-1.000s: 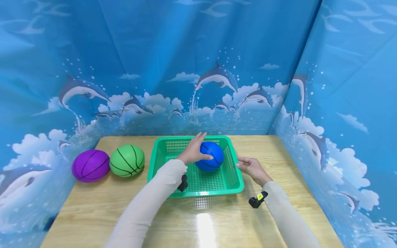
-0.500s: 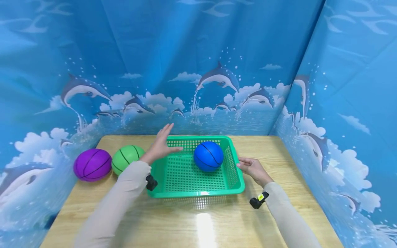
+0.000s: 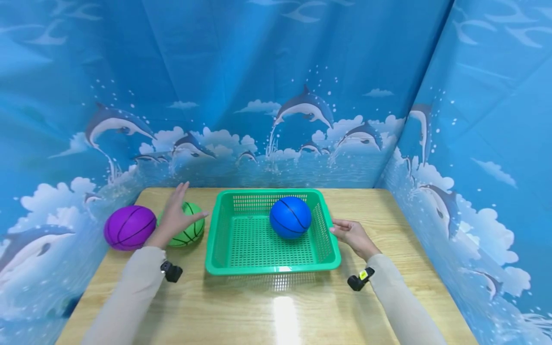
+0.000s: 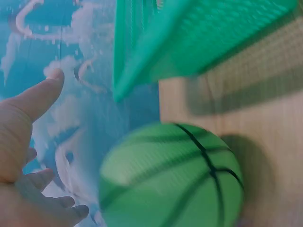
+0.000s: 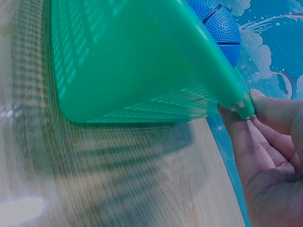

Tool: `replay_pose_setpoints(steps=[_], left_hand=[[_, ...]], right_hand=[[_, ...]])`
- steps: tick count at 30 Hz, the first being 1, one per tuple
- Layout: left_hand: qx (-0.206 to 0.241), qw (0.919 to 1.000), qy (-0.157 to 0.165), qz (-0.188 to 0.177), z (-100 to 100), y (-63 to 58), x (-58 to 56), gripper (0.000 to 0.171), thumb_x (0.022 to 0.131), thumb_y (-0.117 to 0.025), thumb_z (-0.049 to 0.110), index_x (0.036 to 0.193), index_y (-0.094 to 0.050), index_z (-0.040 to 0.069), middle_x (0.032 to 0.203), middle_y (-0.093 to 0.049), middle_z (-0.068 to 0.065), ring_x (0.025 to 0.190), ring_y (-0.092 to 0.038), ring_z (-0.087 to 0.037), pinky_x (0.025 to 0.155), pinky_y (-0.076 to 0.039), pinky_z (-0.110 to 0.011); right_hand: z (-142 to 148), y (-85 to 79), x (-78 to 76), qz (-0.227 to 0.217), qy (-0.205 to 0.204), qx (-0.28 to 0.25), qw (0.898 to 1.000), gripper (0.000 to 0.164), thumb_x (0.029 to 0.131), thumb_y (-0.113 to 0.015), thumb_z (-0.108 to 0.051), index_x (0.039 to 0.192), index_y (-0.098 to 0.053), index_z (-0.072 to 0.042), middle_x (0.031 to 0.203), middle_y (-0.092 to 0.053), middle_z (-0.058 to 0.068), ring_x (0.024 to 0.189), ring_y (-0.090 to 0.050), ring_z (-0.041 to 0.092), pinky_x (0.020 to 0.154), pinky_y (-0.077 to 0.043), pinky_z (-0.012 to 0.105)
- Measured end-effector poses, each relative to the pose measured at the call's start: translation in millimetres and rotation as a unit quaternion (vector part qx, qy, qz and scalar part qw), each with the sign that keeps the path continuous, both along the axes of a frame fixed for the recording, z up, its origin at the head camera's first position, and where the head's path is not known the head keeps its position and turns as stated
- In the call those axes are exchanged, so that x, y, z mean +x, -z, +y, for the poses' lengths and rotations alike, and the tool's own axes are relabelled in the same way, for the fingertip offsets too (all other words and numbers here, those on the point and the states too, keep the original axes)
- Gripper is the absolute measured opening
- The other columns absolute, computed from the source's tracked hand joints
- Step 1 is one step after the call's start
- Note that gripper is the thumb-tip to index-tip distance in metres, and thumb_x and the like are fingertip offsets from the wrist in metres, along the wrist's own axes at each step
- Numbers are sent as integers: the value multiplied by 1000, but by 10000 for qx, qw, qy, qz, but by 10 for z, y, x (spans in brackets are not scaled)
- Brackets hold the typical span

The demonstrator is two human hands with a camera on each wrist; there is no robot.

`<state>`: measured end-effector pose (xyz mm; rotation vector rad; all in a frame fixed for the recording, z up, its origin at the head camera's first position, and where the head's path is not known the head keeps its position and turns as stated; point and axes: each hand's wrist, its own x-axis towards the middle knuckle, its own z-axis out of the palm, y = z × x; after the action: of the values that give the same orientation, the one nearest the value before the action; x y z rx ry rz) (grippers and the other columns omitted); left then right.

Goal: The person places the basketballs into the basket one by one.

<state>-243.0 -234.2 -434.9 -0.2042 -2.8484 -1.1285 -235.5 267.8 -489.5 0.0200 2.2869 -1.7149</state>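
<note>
A green plastic basket (image 3: 271,271) with perforated walls stands mid-table, and a blue ball (image 3: 290,217) with black lines lies inside it, toward the right. My right hand (image 3: 354,237) pinches the basket's right rim between thumb and fingers, as the right wrist view shows up close. Over the green ball (image 3: 189,229) left of the basket, my left hand (image 3: 174,216) is spread with thumb apart and holds nothing; it partly hides that ball in the head view. In the left wrist view the green ball (image 4: 170,177) sits below the extended thumb and fingers.
A purple ball (image 3: 130,228) rests at the table's left edge, beside the left forearm. The wooden table (image 3: 241,311) meets a blue dolphin-print curtain (image 3: 258,96) at its back and sides. Each wrist wears a small black camera (image 3: 171,271).
My left hand has let go of the blue ball in the basket and swept left to the green ball. The right hand keeps its grip on the rim.
</note>
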Motion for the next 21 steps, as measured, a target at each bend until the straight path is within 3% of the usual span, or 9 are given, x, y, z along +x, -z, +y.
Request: replay_pose_setpoints(steps=[8,14,21], left_hand=[[308,9979,-446,346,-287,214,204,101,84,-73,38,154,-9,6,157,-10,-27,140,-13,-51,106,-17,-72],[593,9959,-680,101,-433,413,284,103,84,-73,40,155,-4,14,157,-6,-27,139,-12,-53,103,-17,-74],[658,9947,-758,-223,-481,547,328,108,83,-74,40,154,0,8,156,0,-29,137,-12,-56,102,-17,-75]], right_hand=[[-30,-72,31,-92,12,5,10000,55,96,-59,-17,142,-39,5,138,-47,28,123,-52,33,99,-48,38],[-18,-23,21,-104,53,-14,9999,56,96,-60,-18,143,-39,4,141,-44,27,127,-48,36,101,-46,38],[-25,-8,15,-59,91,8,9999,54,96,-60,-17,142,-40,5,139,-46,27,125,-50,36,100,-47,37]])
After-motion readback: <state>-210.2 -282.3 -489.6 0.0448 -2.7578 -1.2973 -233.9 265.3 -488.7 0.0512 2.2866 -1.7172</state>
